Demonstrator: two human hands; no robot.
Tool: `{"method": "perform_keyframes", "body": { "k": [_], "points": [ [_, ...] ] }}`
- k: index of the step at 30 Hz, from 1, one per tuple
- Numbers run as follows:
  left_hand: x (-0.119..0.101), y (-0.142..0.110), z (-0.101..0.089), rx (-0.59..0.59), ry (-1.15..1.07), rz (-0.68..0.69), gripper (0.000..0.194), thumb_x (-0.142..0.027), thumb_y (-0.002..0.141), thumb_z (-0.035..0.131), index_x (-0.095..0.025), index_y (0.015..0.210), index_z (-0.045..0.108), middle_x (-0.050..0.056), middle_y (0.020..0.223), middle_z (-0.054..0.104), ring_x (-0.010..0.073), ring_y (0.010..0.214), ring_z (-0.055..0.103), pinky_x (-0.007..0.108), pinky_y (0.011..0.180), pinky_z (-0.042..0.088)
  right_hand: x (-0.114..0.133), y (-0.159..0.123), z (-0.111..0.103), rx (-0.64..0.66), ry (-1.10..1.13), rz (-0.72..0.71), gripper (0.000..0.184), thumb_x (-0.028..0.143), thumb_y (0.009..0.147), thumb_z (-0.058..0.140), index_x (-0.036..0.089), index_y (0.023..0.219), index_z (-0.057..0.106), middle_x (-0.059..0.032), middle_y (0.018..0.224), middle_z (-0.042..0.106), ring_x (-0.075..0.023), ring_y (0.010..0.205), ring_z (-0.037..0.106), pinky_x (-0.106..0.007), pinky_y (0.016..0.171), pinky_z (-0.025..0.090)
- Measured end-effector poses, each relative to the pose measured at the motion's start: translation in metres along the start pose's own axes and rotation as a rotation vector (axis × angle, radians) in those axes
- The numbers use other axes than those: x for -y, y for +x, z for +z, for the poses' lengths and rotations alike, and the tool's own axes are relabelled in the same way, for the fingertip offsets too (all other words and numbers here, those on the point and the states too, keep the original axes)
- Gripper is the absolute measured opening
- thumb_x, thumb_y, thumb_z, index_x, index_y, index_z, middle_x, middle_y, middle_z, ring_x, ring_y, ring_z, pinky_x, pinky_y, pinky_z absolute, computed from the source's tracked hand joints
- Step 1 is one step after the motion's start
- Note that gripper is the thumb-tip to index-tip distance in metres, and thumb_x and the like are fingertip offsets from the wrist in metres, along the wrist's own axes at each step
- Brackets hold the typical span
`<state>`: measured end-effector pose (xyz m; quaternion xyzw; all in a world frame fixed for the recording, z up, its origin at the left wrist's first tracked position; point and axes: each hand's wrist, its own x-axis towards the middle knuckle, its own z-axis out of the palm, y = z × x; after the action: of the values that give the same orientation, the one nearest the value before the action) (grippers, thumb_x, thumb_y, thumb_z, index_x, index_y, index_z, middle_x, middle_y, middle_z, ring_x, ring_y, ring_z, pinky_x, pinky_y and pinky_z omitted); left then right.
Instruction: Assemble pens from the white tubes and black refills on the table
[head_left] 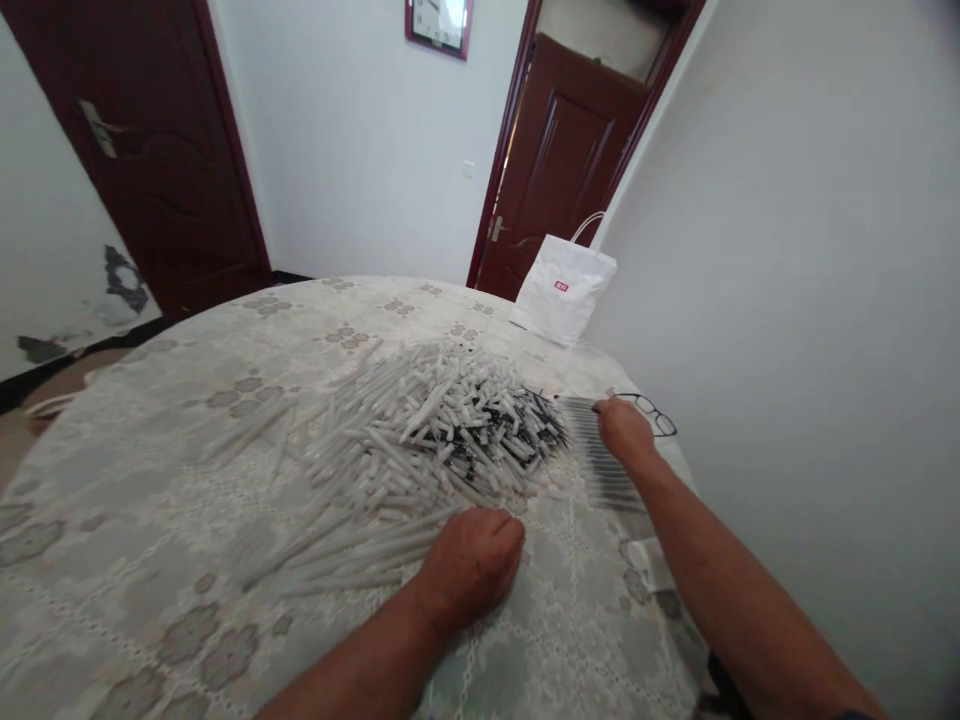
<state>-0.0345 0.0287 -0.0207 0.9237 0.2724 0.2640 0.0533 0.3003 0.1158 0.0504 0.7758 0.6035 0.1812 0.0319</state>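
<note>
A large pile of white tube-like pieces (360, 450), which look like pen parts, spreads over the middle of the table. Slim black pieces (495, 420) are mixed in on its right side. My left hand (474, 555) rests closed on the cloth at the pile's near edge; whatever its fingers may hold is hidden. To the right, a row of thin dark sticks (607, 470) lies side by side. Over the upper end of this row is my right hand (626, 432), its fingers pinched together. A small dark tip shows at those fingers, too small to name.
A patterned cloth covers the round table (150, 440). Eyeglasses (658, 416) lie beyond my right hand, close to the wall. A white paper bag (564, 290) stands at the table's back edge. A small whitish piece (651, 565) sits near my right forearm.
</note>
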Motion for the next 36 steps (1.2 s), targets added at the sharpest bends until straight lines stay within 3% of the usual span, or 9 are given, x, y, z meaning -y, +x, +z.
{"method": "perform_keyframes", "body": {
  "k": [4,8,11,14,18,23,27,32,36],
  "points": [
    [-0.003,-0.001,0.000,0.050,0.007,0.022,0.002,-0.019,0.086,0.059,-0.019,0.084,0.058,0.004,0.079,0.064,0.0201,0.071,0.061,0.031,0.062,0.045,0.024,-0.026,-0.033,-0.181,0.258,-0.071,0.030,0.024,0.095,0.048,0.017,0.110,0.073,-0.0132,0.107,0.072,-0.0243,0.104,0.065,-0.034,0.092,0.047],
    [-0.004,-0.002,0.000,0.049,-0.016,0.032,0.005,-0.022,0.088,0.058,-0.018,0.088,0.060,0.006,0.081,0.065,0.0217,0.074,0.063,0.033,0.062,0.047,0.086,-0.060,-0.058,-0.249,0.643,-0.307,0.027,0.034,0.094,0.052,0.020,0.104,0.073,-0.0090,0.104,0.074,-0.0230,0.097,0.067,-0.034,0.089,0.050],
    [-0.004,-0.002,0.001,0.032,-0.038,0.032,0.006,-0.021,0.088,0.057,-0.017,0.088,0.062,0.007,0.080,0.065,0.0222,0.075,0.063,0.034,0.062,0.047,0.135,-0.082,-0.056,-0.209,0.782,-0.403,0.024,0.032,0.095,0.052,0.020,0.103,0.071,-0.0098,0.101,0.073,-0.0226,0.093,0.067,-0.034,0.084,0.052],
    [-0.004,-0.002,0.001,0.025,-0.060,0.036,0.009,-0.020,0.089,0.055,-0.016,0.090,0.063,0.008,0.082,0.066,0.0221,0.073,0.063,0.034,0.063,0.047,0.159,-0.090,-0.039,-0.220,0.752,-0.454,0.023,0.027,0.096,0.050,0.017,0.103,0.070,-0.0113,0.099,0.071,-0.0237,0.095,0.065,-0.037,0.088,0.051],
    [-0.005,-0.002,0.002,0.011,-0.069,0.063,0.011,-0.020,0.091,0.053,-0.016,0.093,0.063,0.009,0.085,0.066,0.0221,0.075,0.061,0.035,0.066,0.046,0.156,-0.090,-0.022,-0.166,0.673,-0.496,0.022,0.024,0.095,0.051,0.017,0.105,0.069,-0.0116,0.098,0.069,-0.0248,0.095,0.062,-0.040,0.090,0.050],
    [-0.001,-0.003,-0.009,-0.044,-0.025,0.043,0.012,-0.023,0.092,0.052,-0.017,0.092,0.063,0.010,0.086,0.063,0.0240,0.084,0.058,0.040,0.075,0.044,0.149,-0.092,-0.028,-0.181,0.641,-0.494,0.022,0.026,0.095,0.052,0.019,0.106,0.069,-0.0112,0.098,0.067,-0.0250,0.096,0.061,-0.040,0.091,0.049],
    [0.007,-0.003,-0.029,-0.084,0.020,-0.110,0.011,-0.023,0.092,0.052,-0.018,0.094,0.062,0.011,0.089,0.063,0.0268,0.091,0.056,0.042,0.079,0.043,0.141,-0.092,-0.030,-0.159,0.609,-0.472,0.021,0.027,0.095,0.053,0.019,0.107,0.068,-0.0103,0.098,0.066,-0.0239,0.096,0.061,-0.037,0.089,0.049],
    [0.008,-0.001,-0.048,-0.061,0.107,-0.282,0.007,-0.019,0.086,0.057,-0.019,0.091,0.062,0.011,0.094,0.062,0.0301,0.095,0.054,0.045,0.079,0.041,0.126,-0.092,-0.029,-0.063,0.575,-0.438,0.020,0.029,0.094,0.057,0.018,0.106,0.068,-0.0083,0.096,0.065,-0.0217,0.093,0.061,-0.033,0.086,0.047],
    [0.006,-0.003,-0.058,-0.035,0.187,-0.397,0.012,-0.014,0.080,0.059,-0.018,0.090,0.063,0.014,0.096,0.062,0.0324,0.096,0.054,0.048,0.082,0.040,0.129,-0.097,-0.032,-0.032,0.582,-0.464,0.018,0.029,0.093,0.060,0.017,0.104,0.067,-0.0075,0.098,0.064,-0.0208,0.094,0.061,-0.031,0.087,0.046]
  ]
}}
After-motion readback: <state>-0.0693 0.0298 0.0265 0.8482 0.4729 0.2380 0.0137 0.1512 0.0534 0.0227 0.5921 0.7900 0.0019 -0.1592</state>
